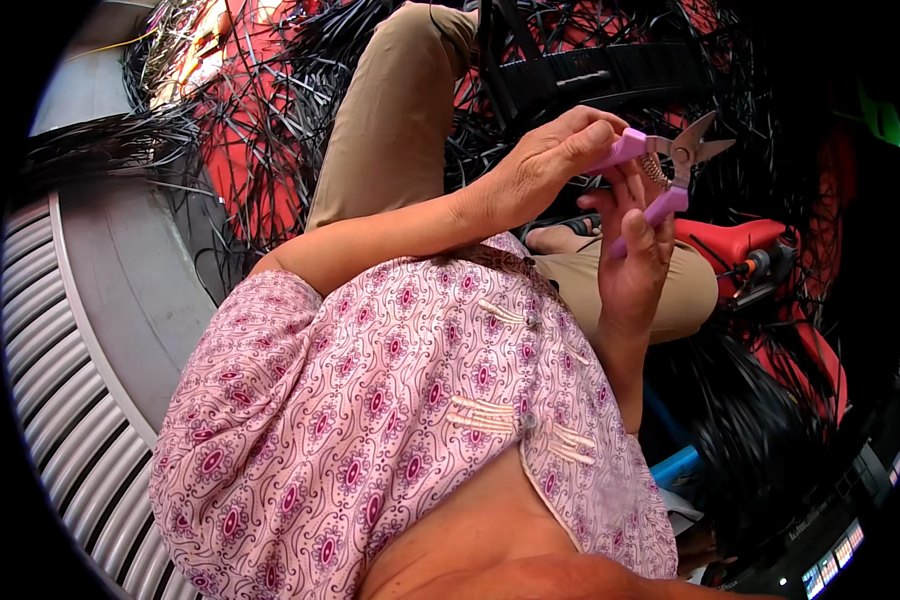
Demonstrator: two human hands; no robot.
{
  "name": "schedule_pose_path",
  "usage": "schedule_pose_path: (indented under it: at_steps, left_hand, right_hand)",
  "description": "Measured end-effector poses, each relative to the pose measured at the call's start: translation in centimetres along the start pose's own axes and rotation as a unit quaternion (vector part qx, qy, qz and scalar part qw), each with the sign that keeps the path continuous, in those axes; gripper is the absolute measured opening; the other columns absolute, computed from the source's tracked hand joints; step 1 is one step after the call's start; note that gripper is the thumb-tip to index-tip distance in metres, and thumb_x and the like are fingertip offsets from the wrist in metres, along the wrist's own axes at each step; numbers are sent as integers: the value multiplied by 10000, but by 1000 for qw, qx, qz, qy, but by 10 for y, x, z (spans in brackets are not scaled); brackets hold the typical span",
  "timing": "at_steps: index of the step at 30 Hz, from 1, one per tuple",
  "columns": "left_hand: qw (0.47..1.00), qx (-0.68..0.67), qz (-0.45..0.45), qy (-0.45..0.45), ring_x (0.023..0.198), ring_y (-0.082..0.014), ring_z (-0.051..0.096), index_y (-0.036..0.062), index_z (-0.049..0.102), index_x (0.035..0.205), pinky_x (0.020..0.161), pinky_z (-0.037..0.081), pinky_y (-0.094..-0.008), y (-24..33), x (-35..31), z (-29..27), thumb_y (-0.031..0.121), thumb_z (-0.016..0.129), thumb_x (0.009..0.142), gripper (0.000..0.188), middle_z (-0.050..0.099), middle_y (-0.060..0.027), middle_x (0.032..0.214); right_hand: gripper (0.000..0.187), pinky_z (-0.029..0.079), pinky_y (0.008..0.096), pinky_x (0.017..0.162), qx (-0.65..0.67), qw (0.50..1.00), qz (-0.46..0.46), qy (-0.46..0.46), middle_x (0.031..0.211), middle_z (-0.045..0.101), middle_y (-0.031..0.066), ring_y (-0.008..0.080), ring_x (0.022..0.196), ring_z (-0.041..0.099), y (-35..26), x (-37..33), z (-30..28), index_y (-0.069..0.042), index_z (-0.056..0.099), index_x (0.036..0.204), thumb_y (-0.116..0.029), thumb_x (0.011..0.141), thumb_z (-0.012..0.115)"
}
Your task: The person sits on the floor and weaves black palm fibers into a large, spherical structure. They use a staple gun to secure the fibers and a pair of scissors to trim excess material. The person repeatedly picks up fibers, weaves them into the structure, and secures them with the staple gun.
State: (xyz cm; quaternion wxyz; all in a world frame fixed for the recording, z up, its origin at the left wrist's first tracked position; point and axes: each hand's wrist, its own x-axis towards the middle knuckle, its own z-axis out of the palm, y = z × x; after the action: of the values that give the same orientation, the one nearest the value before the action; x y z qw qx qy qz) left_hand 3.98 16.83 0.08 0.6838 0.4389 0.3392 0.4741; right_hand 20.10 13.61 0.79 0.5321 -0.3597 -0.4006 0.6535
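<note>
From where I stand, taking the person's own view as the dial, both bare hands meet between one and three o'clock, each grasping one handle of the pruning shears with pale purple grips, silvery metal blades and a coiled spring (682, 157). The left hand (555, 165), toward one o'clock, has its fingers curled over the upper handle; the right hand (638, 265), nearer three, braces the lower one with its thumb. The shears sit at two o'clock, handles spread, blades parted and tips aimed away to the right. I'd judge the two-handed hold is to spread or steady the handles (a single hand usually does for snipping), and pointing the blades outward keeps them clear of the fingers.

Just beyond, beige cloth trousers (385, 120) show one bent knee near eleven and the other by three, below the right hand. At one o'clock a black, ribbed panel (610, 75) stands near the shears. A red, smooth-sided object (735, 240) lies past the knee toward three.

Farther out, narrow, glossy black strips (315, 95) lie tangled over red sheeting (255, 130) around eleven; a heap beside a bright blue tube (678, 466) fills four. A grey, slatted metal rack (55, 400) curves past nine toward eight.
</note>
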Motion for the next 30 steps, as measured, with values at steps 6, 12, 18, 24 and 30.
schedule_pose_path:
  at_steps: [6, 12, 18, 24, 30]
  left_hand:
    - [995, -5, -66, 80, 1076, -97, 544, 37, 508, 1313, 965, 428, -269, 4, 2, 2, 391, 454, 1045, 447, 583, -48, 1173]
    - [963, 48, 53, 258, 968, -97, 618, 8, 557, 1261, 815, 492, -243, 8, 36, -60, 285, 660, 952, 428, 635, -36, 1078]
    - [953, 100, 25, 286, 782, -75, 597, 23, 628, 1123, 719, 468, -216, 16, 70, -111, 304, 679, 937, 341, 660, -17, 906]
    - [972, 64, 50, 222, 654, -56, 540, 39, 704, 925, 583, 433, -224, 31, 83, -111, 170, 701, 923, 131, 632, 23, 763]
    - [954, 236, 132, 132, 708, -54, 574, 31, 716, 861, 633, 464, -223, 48, 63, -96, 139, 772, 843, 123, 647, 9, 743]
  right_hand:
    - [944, 299, 464, 1144, 141, 985, 48, -90, 1443, 441, 216, 332, 1369, 404, 8, 11, 19, 65, 248, 1490, -515, 853, 632]
    - [857, 377, 468, 1072, 102, 985, 25, -133, 1274, 545, 200, 342, 1173, 569, -7, 24, -2, 86, 328, 1441, -427, 827, 633]
    - [622, 446, 358, 944, -452, 874, -121, -134, 1160, 579, 103, 217, 1131, 557, -52, 78, -34, 0, 531, 1311, -198, 766, 757]
    - [558, 449, 390, 902, -661, 705, -173, -190, 1065, 603, 98, 288, 1020, 595, -56, 123, -29, -62, 586, 1225, -292, 752, 772]
    - [647, 431, 403, 958, -714, 615, -217, -253, 1151, 591, 89, 307, 1071, 567, -30, 146, -35, -101, 566, 1270, -209, 673, 791]
